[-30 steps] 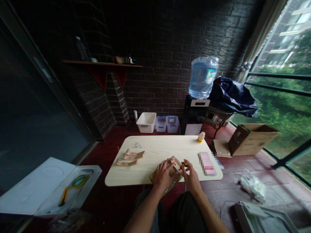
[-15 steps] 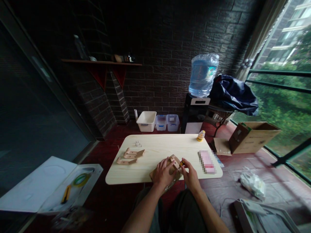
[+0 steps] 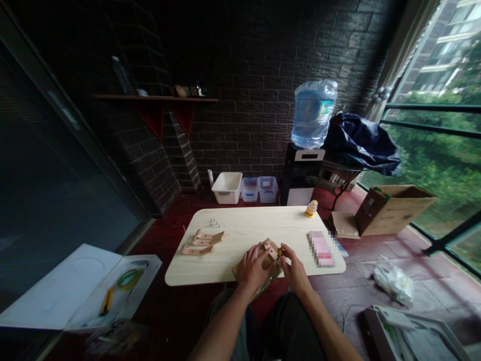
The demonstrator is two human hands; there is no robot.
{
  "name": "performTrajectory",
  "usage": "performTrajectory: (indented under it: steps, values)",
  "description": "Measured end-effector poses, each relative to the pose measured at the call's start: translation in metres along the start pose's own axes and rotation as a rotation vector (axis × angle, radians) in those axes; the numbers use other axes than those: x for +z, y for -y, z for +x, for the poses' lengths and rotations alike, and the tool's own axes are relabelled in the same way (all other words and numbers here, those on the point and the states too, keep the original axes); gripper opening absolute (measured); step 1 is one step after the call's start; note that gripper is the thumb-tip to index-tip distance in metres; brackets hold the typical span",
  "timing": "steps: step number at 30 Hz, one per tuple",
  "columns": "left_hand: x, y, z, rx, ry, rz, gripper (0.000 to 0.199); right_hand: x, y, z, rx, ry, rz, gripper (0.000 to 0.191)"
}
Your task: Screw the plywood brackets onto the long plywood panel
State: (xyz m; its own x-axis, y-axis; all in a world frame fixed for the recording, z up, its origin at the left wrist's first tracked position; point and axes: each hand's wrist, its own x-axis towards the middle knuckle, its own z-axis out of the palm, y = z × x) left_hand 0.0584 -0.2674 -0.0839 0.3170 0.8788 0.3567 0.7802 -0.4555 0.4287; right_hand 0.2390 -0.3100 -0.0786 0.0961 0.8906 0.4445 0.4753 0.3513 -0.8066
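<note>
Wooden piece [image 3: 270, 244], left hand [image 3: 253, 266] spread over it, right hand [image 3: 294, 268] pinching small yellow-and-black tool [image 3: 281, 251]

table [image 3: 244, 220]: screws [image 3: 215, 223] behind pieces [image 3: 205, 241], left | container [image 3: 311, 209] far right corner | bins [image 3: 227, 198] behind table | carton [image 3: 391, 214] right

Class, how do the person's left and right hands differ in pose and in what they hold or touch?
The left hand lies across the wooden piece, its back up; the right hand pinches a small yellow-and-black object at its fingertips.
The left hand's fingers reach forward; the right hand's are curled.
Both hands are bare and near the table's front edge.
</note>
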Motion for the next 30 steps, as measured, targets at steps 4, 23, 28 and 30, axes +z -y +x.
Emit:
performTrajectory:
  steps: [4, 23, 28, 30]
  values:
    - [0.0003, -0.0008, 0.0012, -0.011, 0.007, 0.001, 0.050, -0.0006, -0.0010, 0.0036, -0.039, 0.002, 0.009, 0.046]
    - [0.0043, -0.0024, 0.0027, -0.004, 0.009, 0.021, 0.049, -0.0012, 0.0017, 0.0013, -0.071, -0.017, -0.028, 0.041]
    - [0.0028, -0.0050, 0.0034, -0.031, 0.028, 0.018, 0.050, 0.0009, 0.0020, 0.0052, -0.095, -0.059, 0.014, 0.040]
    - [0.0014, -0.0058, 0.0035, -0.029, 0.037, 0.018, 0.052, 0.0018, 0.0011, 0.0056, -0.084, -0.065, 0.032, 0.040]
